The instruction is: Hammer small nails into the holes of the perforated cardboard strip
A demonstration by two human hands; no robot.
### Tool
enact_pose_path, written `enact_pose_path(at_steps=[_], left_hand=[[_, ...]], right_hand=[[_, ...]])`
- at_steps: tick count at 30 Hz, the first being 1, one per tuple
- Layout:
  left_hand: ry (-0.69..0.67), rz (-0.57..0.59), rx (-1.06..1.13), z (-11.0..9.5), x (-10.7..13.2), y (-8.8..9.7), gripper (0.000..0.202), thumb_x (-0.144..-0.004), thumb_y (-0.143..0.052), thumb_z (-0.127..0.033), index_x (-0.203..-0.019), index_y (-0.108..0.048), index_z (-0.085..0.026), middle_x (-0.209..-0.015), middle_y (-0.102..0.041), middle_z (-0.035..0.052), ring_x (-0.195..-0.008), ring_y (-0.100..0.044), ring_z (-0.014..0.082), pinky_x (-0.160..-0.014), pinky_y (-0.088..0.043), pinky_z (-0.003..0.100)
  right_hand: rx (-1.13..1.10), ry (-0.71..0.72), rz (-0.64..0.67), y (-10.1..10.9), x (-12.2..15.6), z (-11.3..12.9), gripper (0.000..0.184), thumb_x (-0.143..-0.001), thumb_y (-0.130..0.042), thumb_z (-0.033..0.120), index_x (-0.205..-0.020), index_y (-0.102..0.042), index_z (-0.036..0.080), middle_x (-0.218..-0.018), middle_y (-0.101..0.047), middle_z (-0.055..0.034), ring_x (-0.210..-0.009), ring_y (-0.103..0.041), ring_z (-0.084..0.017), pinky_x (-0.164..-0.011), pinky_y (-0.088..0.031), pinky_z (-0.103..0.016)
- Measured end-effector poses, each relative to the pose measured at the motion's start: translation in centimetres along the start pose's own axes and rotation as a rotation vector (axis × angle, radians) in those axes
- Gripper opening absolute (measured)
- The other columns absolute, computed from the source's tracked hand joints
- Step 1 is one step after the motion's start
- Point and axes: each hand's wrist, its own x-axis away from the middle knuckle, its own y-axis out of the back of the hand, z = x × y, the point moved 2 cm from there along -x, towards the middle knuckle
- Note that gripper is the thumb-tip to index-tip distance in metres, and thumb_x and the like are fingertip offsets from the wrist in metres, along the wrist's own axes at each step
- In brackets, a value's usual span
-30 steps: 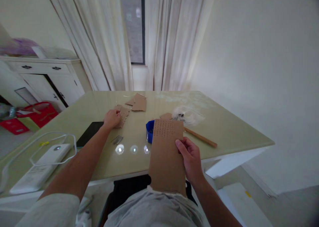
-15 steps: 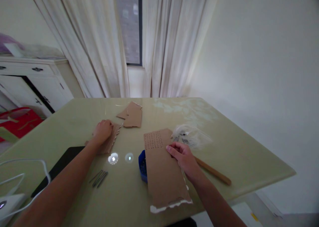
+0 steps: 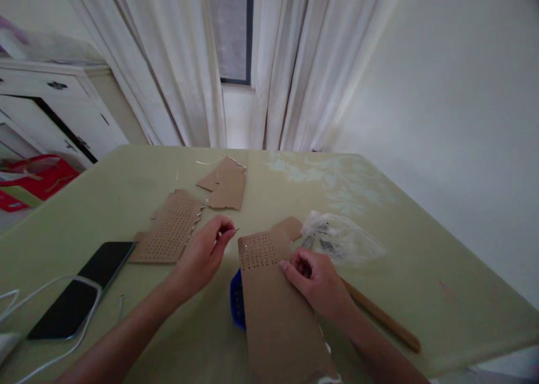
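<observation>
My right hand (image 3: 316,282) grips the right edge of a long brown cardboard strip (image 3: 275,311) with a grid of small holes at its far end. The strip lies over a blue container (image 3: 236,301). My left hand (image 3: 208,249) hovers just left of the strip's holed end, fingers pinched together on a thin nail-like pin whose tip points toward the holes. A second perforated cardboard piece (image 3: 172,232) lies flat on the table to the left of that hand.
A pale green table (image 3: 400,272) holds more cardboard scraps (image 3: 227,184), a clear plastic bag of small metal parts (image 3: 341,239), a wooden stick (image 3: 381,316), a black phone (image 3: 82,288) and a white cable (image 3: 50,316). White curtains, a window and a white cabinet stand behind.
My left hand left the perforated cardboard piece on the left and came over to the strip's holed end, now pinching a pin. The right hand still holds the strip, which now lies on the table.
</observation>
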Motion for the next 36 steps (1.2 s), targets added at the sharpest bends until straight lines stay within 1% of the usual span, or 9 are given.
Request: enact_pose_path(at_steps=[5, 8, 12, 17, 22, 26, 30, 33, 36], left_hand=[[-0.020, -0.128, 0.308, -0.7, 4.4, -1.6, 0.024, -0.112, -0.050, -0.037, -0.096, -0.062, -0.024, -0.086, -0.067, 0.0020, -0.079, -0.064, 0.0193, -0.073, -0.054, 0.030], [0.015, -0.183, 0.374, -0.2, 4.8, -1.4, 0.015, -0.109, -0.059, -0.032, -0.097, -0.065, -0.024, -0.087, -0.069, 0.0010, -0.080, -0.067, 0.0184, -0.073, -0.055, 0.027], [-0.040, -0.235, 0.427, -0.5, 4.9, -0.7, 0.011, -0.108, -0.063, -0.024, -0.098, -0.068, -0.025, -0.085, -0.067, -0.0012, -0.075, -0.065, 0.0156, -0.068, -0.053, 0.024], [-0.114, -0.208, 0.420, -1.1, 5.2, -0.3, 0.016, -0.109, -0.060, -0.020, -0.099, -0.070, -0.026, -0.088, -0.065, 0.0011, -0.081, -0.064, 0.0167, -0.072, -0.055, 0.024], [-0.022, -0.209, 0.583, -1.2, 5.6, -0.5, 0.012, -0.106, -0.068, -0.021, -0.113, -0.072, -0.029, -0.099, -0.071, 0.0020, -0.090, -0.071, 0.0163, -0.081, -0.062, 0.023], [-0.009, -0.184, 0.733, -1.9, 5.9, -0.5, 0.013, -0.105, -0.072, -0.020, -0.113, -0.074, -0.030, -0.101, -0.076, 0.0027, -0.097, -0.077, 0.0166, -0.087, -0.066, 0.024], [-0.036, -0.235, 0.826, -2.3, 6.4, -0.4, 0.018, -0.105, -0.075, -0.019, -0.119, -0.075, -0.031, -0.097, -0.078, 0.0007, -0.089, -0.080, 0.0152, -0.082, -0.069, 0.025], [-0.041, -0.202, 0.780, -2.4, 6.9, -0.3, 0.032, -0.106, -0.075, -0.021, -0.135, -0.074, -0.035, -0.096, -0.084, -0.0006, -0.086, -0.082, 0.0143, -0.082, -0.070, 0.023], [-0.121, -0.141, 0.670, -2.4, 6.8, 0.1, 0.032, -0.104, -0.077, -0.018, -0.131, -0.079, -0.035, -0.096, -0.087, 0.0003, -0.087, -0.084, 0.0166, -0.080, -0.071, 0.025]], right_hand=[[0.019, -0.016, 0.002, 0.2, 0.0, -1.4, 0.052, -0.096, -0.071, 0.061, -0.062, -0.059, 0.024, -0.055, -0.057, 0.0010, -0.051, -0.048, -0.017, -0.052, -0.033, -0.031], [0.013, -0.021, -0.071, 1.5, -0.3, -2.4, 0.053, -0.101, -0.063, 0.064, -0.066, -0.063, 0.025, -0.055, -0.056, 0.0013, -0.050, -0.048, -0.017, -0.051, -0.036, -0.032], [0.105, -0.037, -0.165, 3.4, -1.2, -3.7, 0.039, -0.099, -0.068, 0.057, -0.078, -0.074, 0.025, -0.066, -0.072, -0.0025, -0.057, -0.061, -0.021, -0.057, -0.045, -0.034], [0.191, -0.075, -0.185, 4.2, -1.9, -4.9, 0.026, -0.095, -0.073, 0.050, -0.085, -0.077, 0.026, -0.074, -0.078, -0.0036, -0.065, -0.068, -0.025, -0.065, -0.050, -0.037], [0.228, -0.103, -0.140, 4.6, -1.9, -5.5, 0.025, -0.093, -0.074, 0.051, -0.085, -0.078, 0.027, -0.073, -0.078, -0.0026, -0.065, -0.068, -0.025, -0.066, -0.050, -0.038], [0.265, -0.109, -0.126, 4.7, -1.8, -5.7, 0.027, -0.095, -0.073, 0.052, -0.088, -0.078, 0.027, -0.077, -0.079, -0.0040, -0.067, -0.069, -0.026, -0.068, -0.051, -0.039], [0.288, -0.096, -0.114, 4.7, -1.8, -5.8, 0.027, -0.096, -0.072, 0.052, -0.091, -0.077, 0.027, -0.076, -0.078, -0.0038, -0.065, -0.068, -0.025, -0.066, -0.050, -0.039], [0.289, -0.092, -0.118, 4.8, -1.7, -5.7, 0.026, -0.096, -0.072, 0.052, -0.090, -0.078, 0.027, -0.074, -0.077, -0.0033, -0.065, -0.068, -0.025, -0.065, -0.049, -0.038], [0.280, -0.104, -0.108, 4.8, -1.7, -5.6, 0.027, -0.096, -0.072, 0.053, -0.091, -0.078, 0.027, -0.075, -0.078, -0.0032, -0.065, -0.069, -0.025, -0.064, -0.049, -0.038]])
